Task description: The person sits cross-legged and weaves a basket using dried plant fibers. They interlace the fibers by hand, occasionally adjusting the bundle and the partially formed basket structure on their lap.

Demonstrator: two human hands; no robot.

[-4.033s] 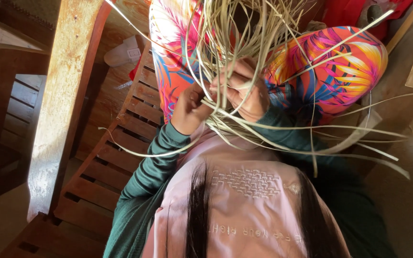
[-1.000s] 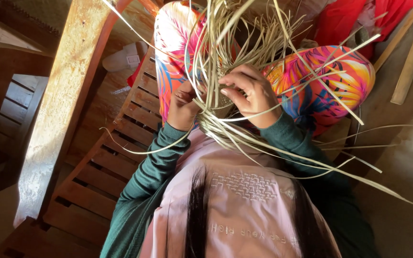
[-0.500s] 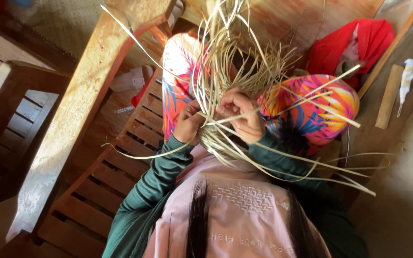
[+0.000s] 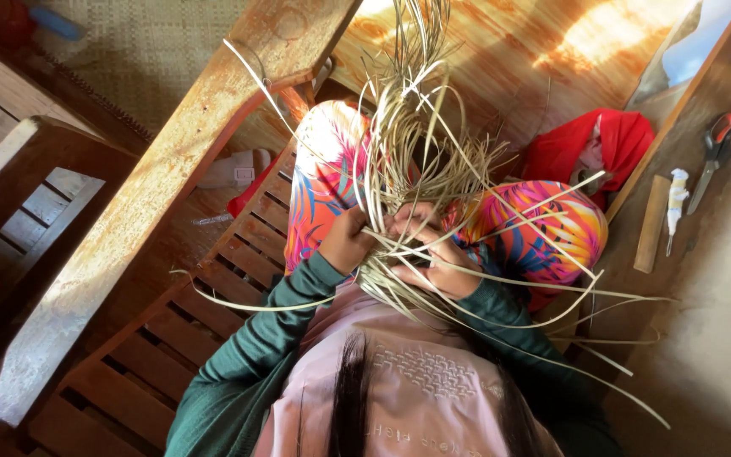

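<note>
The left hand (image 4: 347, 241) is closing its grip on a bundle of pale straw strips (image 4: 408, 161), steadying it. Just right of that grip, the right hand (image 4: 433, 254) is pinching crossing strips tight, keeping them from springing apart.

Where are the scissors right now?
Head view, far upper right: the red-handled scissors lie on the wooden ledge, beside a small white tube and a wooden stick.
</note>
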